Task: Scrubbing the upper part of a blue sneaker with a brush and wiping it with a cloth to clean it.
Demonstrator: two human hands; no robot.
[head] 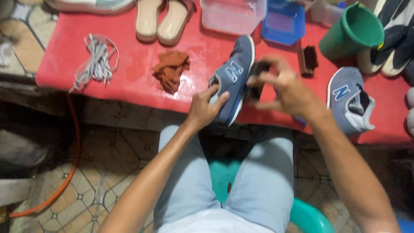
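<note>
Head view: seated at the red table (129,82), I steady a blue-grey sneaker (235,77) upright at the table's near edge, my left hand (206,108) in a closed grip on its heel end. My right hand (282,86) is clenched around a dark brush (255,82) pressed to the sneaker's side; motion blurs those fingers. Left of the sneaker lie a crumpled rust-coloured rag (171,69) and, farther left, a bundle of grey laces (97,58). Right of it rest a second brush (308,60), the matching sneaker (349,101) and a green bucket (353,32). I judge this the scrubbing step; the next stroke seems to call for firm heel support and turning the shoe to reach fresh panels.
</note>
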